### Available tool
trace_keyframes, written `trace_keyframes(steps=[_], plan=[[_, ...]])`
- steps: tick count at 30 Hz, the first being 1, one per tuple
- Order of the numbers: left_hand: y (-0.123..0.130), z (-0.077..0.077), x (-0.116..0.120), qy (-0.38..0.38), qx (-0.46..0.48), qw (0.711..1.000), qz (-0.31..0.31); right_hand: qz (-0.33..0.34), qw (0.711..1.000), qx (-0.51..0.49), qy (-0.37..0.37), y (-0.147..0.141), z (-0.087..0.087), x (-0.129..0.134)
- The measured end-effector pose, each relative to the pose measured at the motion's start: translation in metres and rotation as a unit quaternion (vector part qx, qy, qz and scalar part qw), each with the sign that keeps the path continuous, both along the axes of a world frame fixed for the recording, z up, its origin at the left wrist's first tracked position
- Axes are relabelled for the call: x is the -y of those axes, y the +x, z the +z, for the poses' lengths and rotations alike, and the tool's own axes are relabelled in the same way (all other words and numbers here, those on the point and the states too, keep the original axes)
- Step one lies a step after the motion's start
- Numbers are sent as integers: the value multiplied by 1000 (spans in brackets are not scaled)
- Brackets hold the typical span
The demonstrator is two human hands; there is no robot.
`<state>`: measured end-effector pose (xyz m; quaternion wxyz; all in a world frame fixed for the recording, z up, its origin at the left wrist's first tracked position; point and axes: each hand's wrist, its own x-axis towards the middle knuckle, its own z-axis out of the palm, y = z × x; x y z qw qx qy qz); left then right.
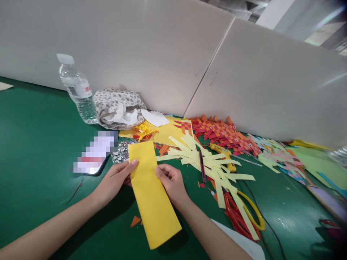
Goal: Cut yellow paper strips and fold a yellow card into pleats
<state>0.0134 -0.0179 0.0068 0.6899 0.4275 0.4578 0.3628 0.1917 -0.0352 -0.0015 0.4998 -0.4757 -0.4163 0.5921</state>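
Note:
Between my two hands is a long strip of yellow paper (153,195), which looks folded and is held above the green table. My left hand (118,177) pinches its left edge near the top, with the thumb on the front face. On the opposite edge my right hand (172,182) grips it, thumb in front and fingers curled behind. Beyond the paper's top left corner lie small silvery googly eyes (121,151). Pale yellow paper strips (200,157) are heaped to the right of my right hand, with a dark pen-like tool (202,166) on them.
Scissors (237,218) with red and yellow handles and a yellow glue gun (226,155) lie at right. Woven red-orange paper fish (222,133) pile against the grey partition (116,43). A water bottle (78,90), a patterned tissue pouch (116,99) and a phone (96,155) stand or lie at left.

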Motion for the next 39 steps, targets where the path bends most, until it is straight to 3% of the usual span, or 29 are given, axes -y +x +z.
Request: trace_keyframes(steps=[12, 20, 31, 37, 39], plan=[[0, 4, -1, 12, -38, 999, 7, 19, 1000, 8, 9, 1, -1, 0], [-4, -1, -6, -1, -12, 997, 79, 57, 998, 28, 5, 2, 2, 1], [-6, 0, -6, -10, -3, 994, 106, 66, 997, 26, -15, 4, 1, 0], [-1, 2, -3, 7, -62, 998, -9, 19, 999, -23, -24, 5, 0, -2], [-1, 4, -2, 28, -95, 995, -21, 17, 999, -28, -26, 5, 0, -2]])
